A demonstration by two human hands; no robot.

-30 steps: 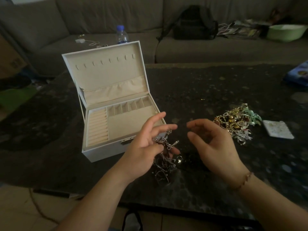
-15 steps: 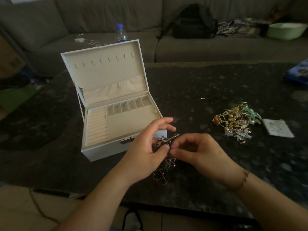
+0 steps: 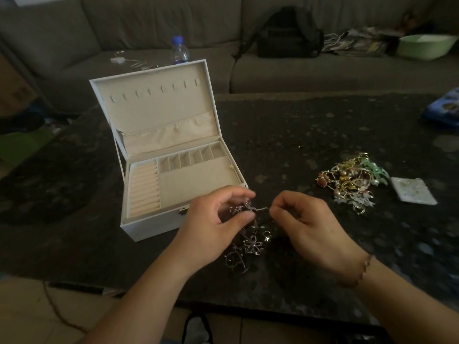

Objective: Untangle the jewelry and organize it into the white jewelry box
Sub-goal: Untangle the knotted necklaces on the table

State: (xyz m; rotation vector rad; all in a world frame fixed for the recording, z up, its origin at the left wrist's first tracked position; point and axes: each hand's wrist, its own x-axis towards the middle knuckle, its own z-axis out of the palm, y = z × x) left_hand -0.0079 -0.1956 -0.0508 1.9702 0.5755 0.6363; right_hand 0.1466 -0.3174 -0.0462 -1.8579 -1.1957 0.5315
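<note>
A tangled clump of silver jewelry (image 3: pixel 250 242) hangs between my hands just above the dark table (image 3: pixel 285 135). My left hand (image 3: pixel 213 224) pinches its upper part between thumb and fingers. My right hand (image 3: pixel 308 222) pinches one thin end sticking out to the right. The white jewelry box (image 3: pixel 149 224) stands open directly behind my left hand, its beige compartments holding nothing. A second heap of gold, pearl and green jewelry (image 3: pixel 350 182) lies on the table to the right.
A small white square card (image 3: pixel 412 189) lies beside the gold heap. A grey sofa (image 3: pixel 323 73) behind the table carries a water bottle (image 3: pixel 179 51), a black backpack (image 3: pixel 288 36), papers and a green basin (image 3: pixel 422 47). A blue packet (image 3: pixel 444 108) sits at the far right table edge.
My right hand closed from open fingers onto an end of the silver clump. My left hand curled its fingers round the clump's top. Both hands now pull slightly apart.
</note>
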